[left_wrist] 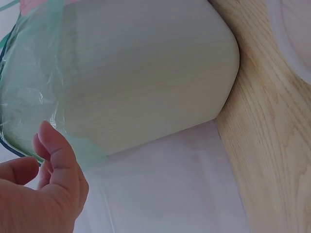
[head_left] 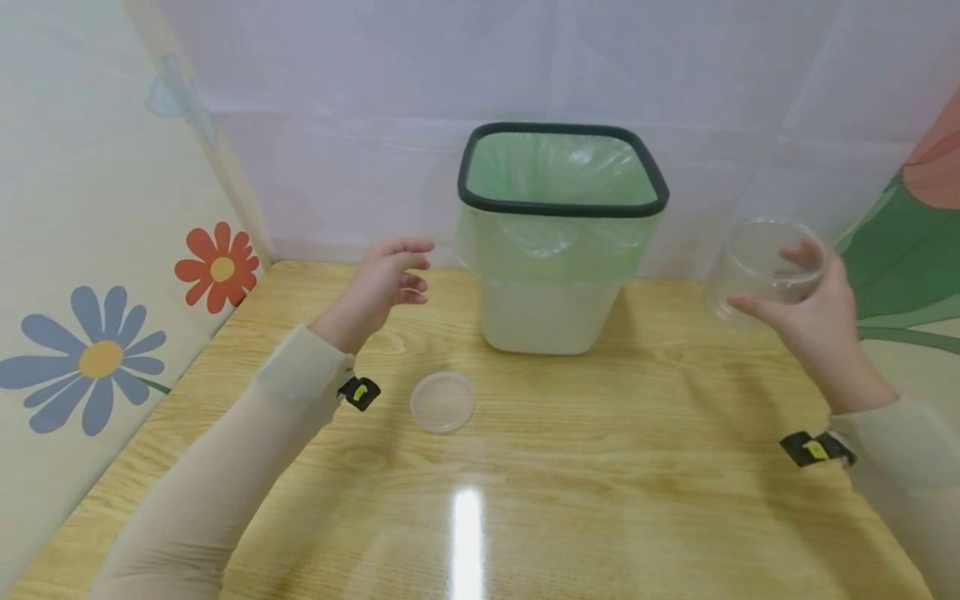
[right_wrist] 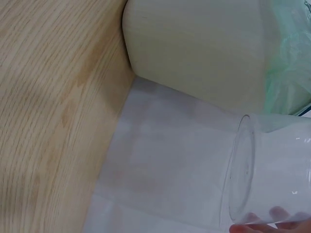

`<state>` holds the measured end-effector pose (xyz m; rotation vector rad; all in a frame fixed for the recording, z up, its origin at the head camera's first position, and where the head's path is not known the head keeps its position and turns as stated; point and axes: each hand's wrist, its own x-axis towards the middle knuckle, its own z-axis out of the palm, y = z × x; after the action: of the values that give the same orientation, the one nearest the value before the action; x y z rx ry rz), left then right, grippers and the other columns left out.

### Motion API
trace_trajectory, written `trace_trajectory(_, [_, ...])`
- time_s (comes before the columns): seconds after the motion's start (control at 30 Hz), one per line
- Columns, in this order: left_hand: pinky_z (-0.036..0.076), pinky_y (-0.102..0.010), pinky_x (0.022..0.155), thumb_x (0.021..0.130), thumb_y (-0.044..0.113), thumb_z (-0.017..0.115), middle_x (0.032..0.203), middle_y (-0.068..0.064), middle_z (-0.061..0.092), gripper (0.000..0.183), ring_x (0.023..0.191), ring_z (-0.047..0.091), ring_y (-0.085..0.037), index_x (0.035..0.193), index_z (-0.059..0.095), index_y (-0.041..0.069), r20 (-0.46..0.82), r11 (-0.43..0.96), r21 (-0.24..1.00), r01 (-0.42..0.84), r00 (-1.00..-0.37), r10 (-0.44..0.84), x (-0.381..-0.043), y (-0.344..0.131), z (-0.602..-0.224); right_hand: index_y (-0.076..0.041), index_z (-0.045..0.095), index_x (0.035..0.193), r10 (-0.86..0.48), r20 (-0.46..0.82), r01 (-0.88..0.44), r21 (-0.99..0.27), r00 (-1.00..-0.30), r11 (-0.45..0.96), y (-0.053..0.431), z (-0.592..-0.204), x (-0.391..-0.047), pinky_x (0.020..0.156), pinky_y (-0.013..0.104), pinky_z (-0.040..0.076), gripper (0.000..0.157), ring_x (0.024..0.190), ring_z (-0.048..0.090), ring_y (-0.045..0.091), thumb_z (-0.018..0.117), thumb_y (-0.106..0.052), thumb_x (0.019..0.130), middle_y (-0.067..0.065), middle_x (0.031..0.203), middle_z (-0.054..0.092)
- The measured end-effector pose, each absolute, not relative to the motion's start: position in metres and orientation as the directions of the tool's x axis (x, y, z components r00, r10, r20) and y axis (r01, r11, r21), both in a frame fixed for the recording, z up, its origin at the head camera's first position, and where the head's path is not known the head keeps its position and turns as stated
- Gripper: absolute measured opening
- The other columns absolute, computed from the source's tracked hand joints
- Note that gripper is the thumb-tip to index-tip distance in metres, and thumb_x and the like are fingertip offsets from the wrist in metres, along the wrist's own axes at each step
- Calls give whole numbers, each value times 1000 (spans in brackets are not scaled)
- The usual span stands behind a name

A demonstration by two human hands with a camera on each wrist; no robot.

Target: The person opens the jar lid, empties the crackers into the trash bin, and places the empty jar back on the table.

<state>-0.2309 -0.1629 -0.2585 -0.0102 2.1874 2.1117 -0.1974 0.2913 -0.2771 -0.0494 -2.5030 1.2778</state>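
My right hand (head_left: pixel 825 321) grips a clear, round, see-through jar (head_left: pixel 738 279) at the right, with the thumb on the near side and fingers round the far side. The jar is lifted off the table, open at the top. In the right wrist view, the jar (right_wrist: pixel 277 165) shows its flat base, and fingertips (right_wrist: pixel 279 212) press its wall. Left of the bin, my left hand (head_left: pixel 386 279) hovers with loosely bent fingers and nothing in them. Below it on the table lies a clear round lid (head_left: pixel 442 402).
A white trash bin (head_left: pixel 543 317) with a dark rim (head_left: pixel 562 208) and a green liner bag (head_left: pixel 555 246) stands at the back middle of the wooden table (head_left: pixel 600 467). Behind it hangs a pale cloth (head_left: pixel 360 150). Flower-patterned panels (head_left: pixel 101 358) border both sides.
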Motion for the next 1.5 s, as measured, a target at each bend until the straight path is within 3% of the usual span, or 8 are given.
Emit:
trace_trajectory(0.1, [52, -20, 63, 102, 9, 43, 99, -6, 45, 31, 66, 51, -9, 131, 48, -1, -82, 47, 996, -79, -995, 62, -228, -165, -261, -25, 14, 155, 170, 278, -125, -791, -945, 598, 290, -279, -198, 93, 28, 39, 96, 130, 36, 23, 78, -31, 84, 3, 153, 30])
trace_trajectory(0.3, [52, -21, 65, 102, 10, 44, 100, -7, 47, 34, 66, 51, -9, 134, 47, -2, -91, 51, 995, -88, -994, 64, -225, -167, -265, -23, 14, 155, 166, 277, -132, -801, -946, 584, 289, -283, -199, 105, 37, 37, 96, 131, 35, 24, 78, -27, 84, 7, 154, 29])
trace_trajectory(0.6, [51, -20, 64, 102, 10, 44, 99, -7, 46, 35, 66, 51, -8, 135, 45, -5, -94, 59, 994, -90, -993, 69, -221, -171, -272, -24, 16, 155, 168, 283, -137, -802, -944, 581, 289, -288, -198, 100, 27, 40, 95, 127, 37, 21, 78, -25, 84, 6, 151, 32])
trace_trajectory(0.9, [52, -20, 61, 102, 8, 45, 97, -6, 48, 33, 64, 52, -8, 133, 47, -4, -106, 32, 994, -105, -992, 62, -220, -171, -277, -23, 14, 155, 154, 253, -122, -810, -955, 574, 289, -296, -196, 82, 10, 38, 96, 126, 37, 21, 78, -28, 84, 4, 151, 32])
trace_trajectory(1.03, [52, -20, 61, 102, 8, 45, 97, -6, 48, 33, 64, 51, -8, 132, 47, -4, -106, 35, 994, -103, -992, 69, -220, -172, -278, -19, 15, 155, 153, 249, -120, -812, -956, 572, 288, -299, -196, 79, 10, 38, 96, 126, 38, 24, 78, -27, 84, 8, 151, 31])
trace_trajectory(1.33, [52, -21, 63, 102, 8, 44, 96, -5, 48, 33, 65, 52, -7, 132, 46, -5, -105, 40, 994, -102, -991, 79, -216, -174, -282, -17, 12, 156, 143, 245, -122, -811, -959, 572, 288, -304, -196, 88, 18, 41, 97, 127, 38, 23, 78, -24, 85, 8, 153, 31])
trace_trajectory(1.5, [52, -21, 63, 102, 8, 44, 97, -6, 48, 36, 65, 51, -7, 135, 44, -6, -102, 49, 994, -98, -992, 80, -214, -175, -285, -16, 14, 155, 118, 262, -153, -812, -958, 563, 288, -307, -195, 86, 13, 43, 95, 128, 39, 22, 78, -19, 85, 10, 152, 31])
